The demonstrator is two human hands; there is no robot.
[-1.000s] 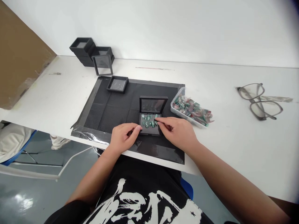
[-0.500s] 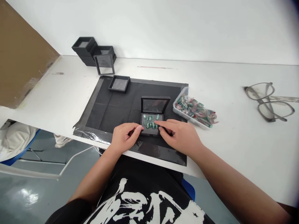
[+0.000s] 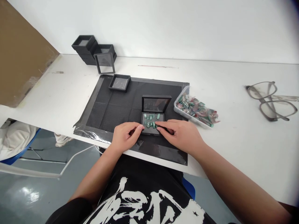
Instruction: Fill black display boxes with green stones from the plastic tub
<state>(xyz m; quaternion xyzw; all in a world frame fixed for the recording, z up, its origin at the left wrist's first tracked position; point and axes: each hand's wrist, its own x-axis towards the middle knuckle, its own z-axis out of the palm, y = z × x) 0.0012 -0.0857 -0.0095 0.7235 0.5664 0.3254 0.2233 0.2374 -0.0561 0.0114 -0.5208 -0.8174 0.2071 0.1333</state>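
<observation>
I can see a person at a white table (image 3: pixel 224 149), and a little black case (image 3: pixel 150 131) sits open near the middle of the picture, on a black mat (image 3: pixel 116 102). Its lid stands up at the back. Inside are small shiny green pieces (image 3: pixel 151 124), mostly in two rows. The left hand (image 3: pixel 126 136) is at the left side of the case, with its thumb and pointing finger close together by the near corner; I can't tell if they squeeze it. The right hand (image 3: pixel 181 135) reaches in from the right. Its pointing finger and thumb are close together over the green pieces, but I can't tell if they pinch one. Just right of the middle, a clear tub (image 3: pixel 185 114) is heaped with green and pink bits in shiny wrap (image 3: pixel 198 109). A flat black box (image 3: pixel 120 83) lies at the mat's far left corner. More black boxes (image 3: pixel 86 51) are piled in the upper left, and glasses (image 3: pixel 277 109) lie far right.
</observation>
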